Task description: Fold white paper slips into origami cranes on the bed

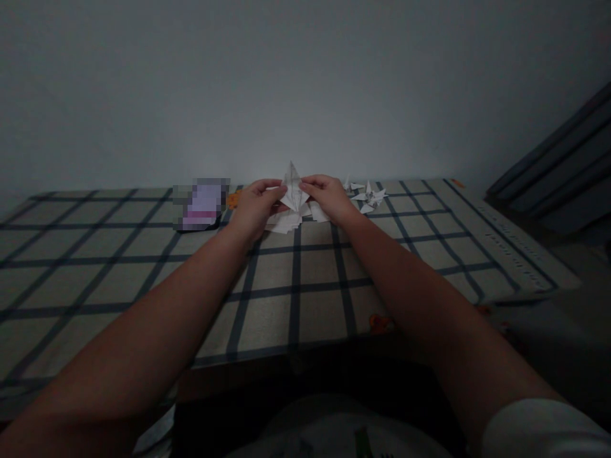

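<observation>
Between my two hands, a folded white paper piece (291, 189) with creases stands with its pointed tip up. My left hand (258, 202) pinches its left edge between thumb and fingers. On the opposite edge, my right hand (327, 192) grips the paper with thumb and forefinger. Below and behind the piece, several white paper sheets (284, 221) lie fanned on the checked cloth. Just right of my right hand sit folded paper stars (370, 198) with pointed arms; a second one is partly hidden behind the hand.
A phone with a lit, blurred screen (203, 202) rests at the left, beside a small orange object (233, 199). The checked tablecloth (267, 318) covers the table up to the grey wall (305, 83). An orange item (380, 323) shows at the front edge.
</observation>
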